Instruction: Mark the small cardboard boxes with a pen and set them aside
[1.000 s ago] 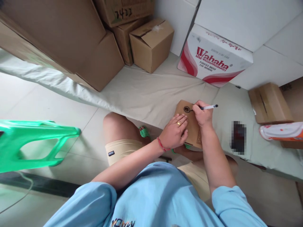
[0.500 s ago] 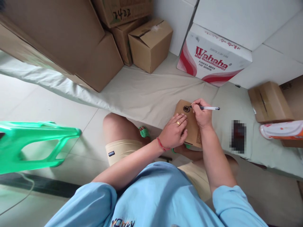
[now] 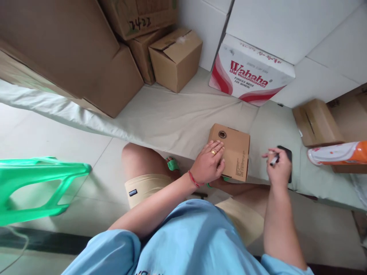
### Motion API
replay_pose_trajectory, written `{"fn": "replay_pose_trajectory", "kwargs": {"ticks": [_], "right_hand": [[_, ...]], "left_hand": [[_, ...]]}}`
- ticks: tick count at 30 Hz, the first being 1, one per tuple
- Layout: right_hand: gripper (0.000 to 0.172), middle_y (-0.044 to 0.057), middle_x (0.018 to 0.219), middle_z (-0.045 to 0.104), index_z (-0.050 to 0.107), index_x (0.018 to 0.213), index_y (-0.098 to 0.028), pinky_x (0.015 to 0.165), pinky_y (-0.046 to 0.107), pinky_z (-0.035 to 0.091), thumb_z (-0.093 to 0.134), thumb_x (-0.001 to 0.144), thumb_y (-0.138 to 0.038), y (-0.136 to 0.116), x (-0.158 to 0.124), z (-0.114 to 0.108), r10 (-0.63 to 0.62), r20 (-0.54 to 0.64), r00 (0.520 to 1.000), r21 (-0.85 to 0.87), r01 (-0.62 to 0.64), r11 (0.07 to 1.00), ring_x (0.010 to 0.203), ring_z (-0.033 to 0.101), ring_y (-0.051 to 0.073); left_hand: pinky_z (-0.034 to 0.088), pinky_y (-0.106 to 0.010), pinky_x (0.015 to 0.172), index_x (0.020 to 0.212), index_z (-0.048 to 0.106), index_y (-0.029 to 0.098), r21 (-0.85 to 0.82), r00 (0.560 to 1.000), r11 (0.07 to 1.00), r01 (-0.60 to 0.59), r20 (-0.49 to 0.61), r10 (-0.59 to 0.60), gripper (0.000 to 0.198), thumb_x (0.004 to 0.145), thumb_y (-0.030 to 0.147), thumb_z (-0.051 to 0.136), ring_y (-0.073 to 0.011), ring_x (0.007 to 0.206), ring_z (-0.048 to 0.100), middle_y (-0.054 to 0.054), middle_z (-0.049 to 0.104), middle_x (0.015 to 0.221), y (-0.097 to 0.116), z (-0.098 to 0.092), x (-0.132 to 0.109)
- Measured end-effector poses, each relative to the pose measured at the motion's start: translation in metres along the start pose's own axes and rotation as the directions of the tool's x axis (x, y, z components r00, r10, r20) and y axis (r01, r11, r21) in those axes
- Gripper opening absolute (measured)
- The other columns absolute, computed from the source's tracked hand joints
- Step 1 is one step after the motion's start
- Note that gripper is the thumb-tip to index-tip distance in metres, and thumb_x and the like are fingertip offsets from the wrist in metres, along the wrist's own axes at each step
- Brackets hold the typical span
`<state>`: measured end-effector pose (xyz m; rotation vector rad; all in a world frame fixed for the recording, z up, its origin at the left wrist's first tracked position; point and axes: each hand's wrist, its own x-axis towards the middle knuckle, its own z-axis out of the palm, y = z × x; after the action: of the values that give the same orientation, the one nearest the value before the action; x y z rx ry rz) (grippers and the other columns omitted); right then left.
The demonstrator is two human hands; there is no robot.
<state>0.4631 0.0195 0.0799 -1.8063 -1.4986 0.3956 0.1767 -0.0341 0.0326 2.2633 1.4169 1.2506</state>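
Observation:
A small brown cardboard box [image 3: 236, 151] lies near the front edge of the pale cloth-covered surface, with a dark ringed drawing [image 3: 222, 134] at its upper left corner and printed text at its lower right. Flat on the box's left side rests my left hand [image 3: 210, 160], fingers stretched out, wearing a gold ring. To the right, apart from the box, my right hand [image 3: 279, 168] is closed around a pen [image 3: 274, 159]. The hand partly covers a black phone-like device [image 3: 288, 152] from my viewpoint; whether they touch I cannot tell.
Large cardboard boxes [image 3: 123, 82] stand at the back left, beside a smaller carton [image 3: 176, 61]. A white and red Wahaha carton [image 3: 252, 74] leans at the back. At right are another carton [image 3: 317, 122] and an orange-white package [image 3: 338, 152]. A green stool [image 3: 43, 168] stands left.
My right hand, holding the pen, has moved off the box to the right, over by the black device. My left hand stays on the box. The view has shifted slightly.

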Motion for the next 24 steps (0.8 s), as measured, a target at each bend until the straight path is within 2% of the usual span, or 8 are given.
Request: {"fn": "replay_pose_trajectory", "kwargs": {"ticks": [4,8,10,11,13,16,20,24], "right_hand": [[0.047,0.006,0.064,0.071,0.078,0.108,-0.019,0.062,0.033,0.044,0.057,0.084,-0.053,0.038,-0.033,-0.031,0.126,0.297,0.947,-0.364,-0.01,0.931,0.058,0.061,0.023],[0.049,0.004,0.059,0.066,0.08,0.111,-0.019,0.061,0.034,0.043,0.055,0.083,-0.049,0.044,-0.041,-0.038,0.145,0.321,0.936,-0.411,0.0,0.911,0.055,0.058,0.023],[0.05,0.005,0.063,0.069,0.081,0.115,-0.019,0.064,0.035,0.044,0.053,0.085,-0.048,0.043,-0.036,-0.038,0.132,0.311,0.941,-0.436,0.019,0.9,0.059,0.06,0.023],[0.051,0.006,0.067,0.07,0.081,0.118,-0.019,0.066,0.035,0.045,0.052,0.086,-0.047,0.043,-0.032,-0.038,0.118,0.302,0.946,-0.442,0.029,0.896,0.062,0.061,0.023],[0.056,0.007,0.074,0.073,0.079,0.128,-0.019,0.071,0.035,0.046,0.051,0.088,-0.046,0.044,-0.025,-0.037,0.089,0.288,0.954,-0.443,0.05,0.895,0.068,0.065,0.024],[0.069,0.007,0.084,0.076,0.067,0.151,-0.018,0.074,0.036,0.048,0.051,0.088,-0.041,0.046,-0.017,-0.032,0.06,0.3,0.952,-0.409,0.072,0.91,0.072,0.067,0.024],[0.077,0.007,0.088,0.078,0.056,0.161,-0.015,0.078,0.037,0.051,0.054,0.09,-0.046,0.043,-0.024,-0.026,0.009,0.254,0.967,-0.327,0.077,0.942,0.073,0.068,0.024],[0.071,0.008,0.089,0.078,0.066,0.149,-0.014,0.08,0.038,0.054,0.059,0.091,-0.055,0.038,-0.04,-0.028,-0.051,0.123,0.991,-0.236,0.079,0.968,0.072,0.068,0.022]], "left_hand": [[0.047,-0.06,0.128,0.143,0.065,0.011,-0.068,0.999,0.997,0.032,0.028,-0.03,0.046,0.101,0.027,0.061,-0.0363,0.15,0.059,-0.024,0.067,0.151,0.003,-0.004,0.002],[0.041,-0.063,0.129,0.146,0.057,0.015,-0.144,0.984,0.984,0.104,-0.127,-0.123,0.055,0.098,0.039,0.068,-0.0393,0.161,0.044,-0.026,0.056,0.159,0.005,-0.027,-0.006],[0.045,-0.061,0.125,0.137,0.059,0.018,-0.223,0.943,0.945,0.239,-0.179,-0.28,0.049,0.096,0.043,0.069,-0.0373,0.152,0.052,-0.022,0.062,0.149,0.002,-0.044,-0.018],[0.049,-0.057,0.12,0.13,0.062,0.02,-0.306,0.893,0.88,0.363,-0.156,-0.422,0.046,0.094,0.047,0.07,-0.0349,0.142,0.059,-0.019,0.066,0.141,-0.001,-0.053,-0.024],[0.057,-0.047,0.106,0.113,0.064,0.022,-0.481,0.688,0.596,0.643,0.021,-0.725,0.047,0.087,0.06,0.076,-0.0292,0.12,0.067,-0.012,0.069,0.121,-0.009,-0.067,-0.039],[0.06,-0.039,0.084,0.093,0.063,0.021,-0.543,0.392,0.154,0.826,0.356,-0.848,0.067,0.075,0.084,0.076,-0.0239,0.091,0.068,-0.007,0.067,0.095,-0.017,-0.077,-0.057],[0.061,-0.039,0.077,0.096,0.069,0.017,-0.508,0.275,-0.093,0.856,0.6,-0.751,0.09,0.06,0.099,0.075,-0.0268,0.092,0.072,-0.013,0.073,0.097,-0.007,-0.07,-0.063],[0.06,-0.04,0.089,0.107,0.074,0.019,-0.501,0.245,-0.239,0.832,0.717,-0.653,0.099,0.049,0.098,0.083,-0.0329,0.118,0.072,-0.017,0.077,0.121,0.011,-0.055,-0.051]]}}
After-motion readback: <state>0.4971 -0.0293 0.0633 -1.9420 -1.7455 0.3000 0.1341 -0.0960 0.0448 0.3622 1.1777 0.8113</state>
